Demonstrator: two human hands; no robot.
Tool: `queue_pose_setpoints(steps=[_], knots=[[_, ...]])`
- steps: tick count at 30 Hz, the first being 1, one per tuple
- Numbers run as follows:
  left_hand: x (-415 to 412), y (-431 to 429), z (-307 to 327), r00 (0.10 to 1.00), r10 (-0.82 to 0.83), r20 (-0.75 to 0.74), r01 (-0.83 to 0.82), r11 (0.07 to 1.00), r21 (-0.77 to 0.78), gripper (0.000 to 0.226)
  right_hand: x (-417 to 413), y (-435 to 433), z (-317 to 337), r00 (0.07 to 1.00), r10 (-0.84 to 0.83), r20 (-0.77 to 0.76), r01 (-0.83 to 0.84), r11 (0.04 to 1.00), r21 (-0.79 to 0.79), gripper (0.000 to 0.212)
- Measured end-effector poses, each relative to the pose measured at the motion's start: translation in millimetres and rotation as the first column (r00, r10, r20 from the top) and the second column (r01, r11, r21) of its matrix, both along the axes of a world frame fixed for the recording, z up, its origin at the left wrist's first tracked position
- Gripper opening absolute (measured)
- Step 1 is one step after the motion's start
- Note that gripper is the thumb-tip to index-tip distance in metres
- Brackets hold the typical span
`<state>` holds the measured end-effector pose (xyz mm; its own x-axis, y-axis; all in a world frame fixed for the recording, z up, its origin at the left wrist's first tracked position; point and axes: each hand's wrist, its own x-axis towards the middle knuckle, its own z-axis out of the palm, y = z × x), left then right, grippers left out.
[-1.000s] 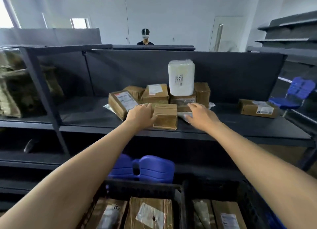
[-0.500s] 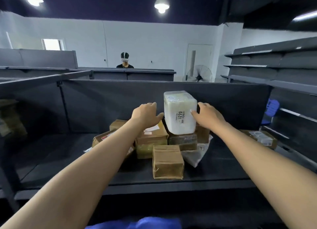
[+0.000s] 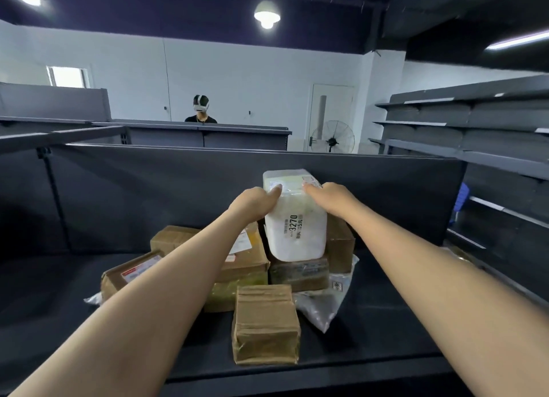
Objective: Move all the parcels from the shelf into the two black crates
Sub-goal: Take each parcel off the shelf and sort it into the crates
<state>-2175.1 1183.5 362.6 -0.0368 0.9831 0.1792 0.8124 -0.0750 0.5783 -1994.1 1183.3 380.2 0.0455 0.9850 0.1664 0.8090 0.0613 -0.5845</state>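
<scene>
A tall white foam parcel (image 3: 294,227) marked 3270 stands on top of a pile of brown cardboard parcels on the dark shelf (image 3: 371,331). My left hand (image 3: 255,202) presses its upper left side and my right hand (image 3: 332,199) its upper right side, so both grip it. A taped brown box (image 3: 265,325) lies nearest the shelf's front edge. Behind it sit a flat brown parcel (image 3: 298,273), a labelled box (image 3: 246,257) under my left arm and another labelled box (image 3: 127,274) at the left. The black crates are out of view.
A clear plastic bag (image 3: 323,304) lies under the pile at the right. The shelf's back panel (image 3: 148,194) rises behind the parcels. Grey shelving (image 3: 475,129) stands at the right. A person with a headset (image 3: 201,111) stands beyond a far partition, near a floor fan (image 3: 332,136).
My hands left the small front box, rose to the white parcel and closed on its sides. The view tilted up, so the crates dropped out of sight.
</scene>
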Motion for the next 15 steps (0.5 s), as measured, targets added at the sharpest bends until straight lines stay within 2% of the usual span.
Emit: queue_pose_setpoints(steps=[4,6,10,15], knots=[[3.9,6.0,-7.0,0.943,0.016,0.333,0.028,0.991,-0.127,0.076,-1.2,2.0,0.3,0.98,-0.016,-0.196,0.002,0.997,-0.072,0.049],[6.2,6.4,-10.2,0.9,0.015,0.436,0.058,0.987,-0.153,0.078,-1.1,2.8,-0.7,0.963,-0.026,-0.268,-0.002,0.994,-0.105,0.044],[11.5,9.2,-11.7,0.844,0.017,0.537,0.067,0.988,-0.136,0.072,-0.3,2.4,-2.2,0.941,-0.027,-0.338,-0.008,0.995,-0.102,0.049],[17.7,0.9,-6.3,0.811,0.012,0.585,0.04,0.996,-0.075,0.06,4.9,-5.3,-5.1,0.922,0.006,-0.387,-0.016,1.0,-0.024,0.057]])
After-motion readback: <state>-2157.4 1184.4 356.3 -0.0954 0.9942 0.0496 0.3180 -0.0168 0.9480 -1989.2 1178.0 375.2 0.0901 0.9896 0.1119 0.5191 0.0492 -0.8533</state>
